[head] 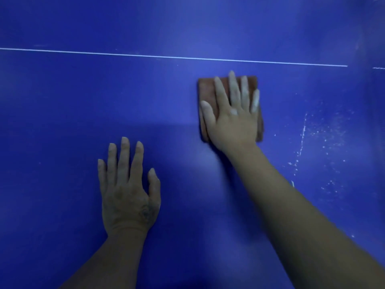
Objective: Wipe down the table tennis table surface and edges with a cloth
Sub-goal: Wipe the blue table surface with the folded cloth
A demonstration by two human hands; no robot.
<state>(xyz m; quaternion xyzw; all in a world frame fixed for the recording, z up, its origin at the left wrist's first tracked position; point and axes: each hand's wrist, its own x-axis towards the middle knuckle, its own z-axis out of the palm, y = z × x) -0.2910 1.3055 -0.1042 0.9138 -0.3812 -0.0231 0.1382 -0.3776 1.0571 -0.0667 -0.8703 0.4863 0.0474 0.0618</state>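
"Reddish-brown folded cloth [207,90], where is it?"

"Right of centre in the frame, lying flat on the deep blue table tennis worktop [62,122]. It sits just below the thin white painted line [166,57] that runs across the upper part."

"And what holds it?"

"My right hand [233,119]. It lies palm down on top with the fingers straight and spread, pressing the cloth to the surface; nothing is curled round it. The cloth's upper left corner shows beside my index finger."

"Your other hand?"

"My left hand [127,197] rests flat on the bare blue, lower left of centre. The fingers are straight and slightly spread, holding nothing, and it is well apart from the cloth."

"Anything else on the surface?"

"White specks and a chalky streak [302,142] at the right of the frame, near the cloth but not touching it."
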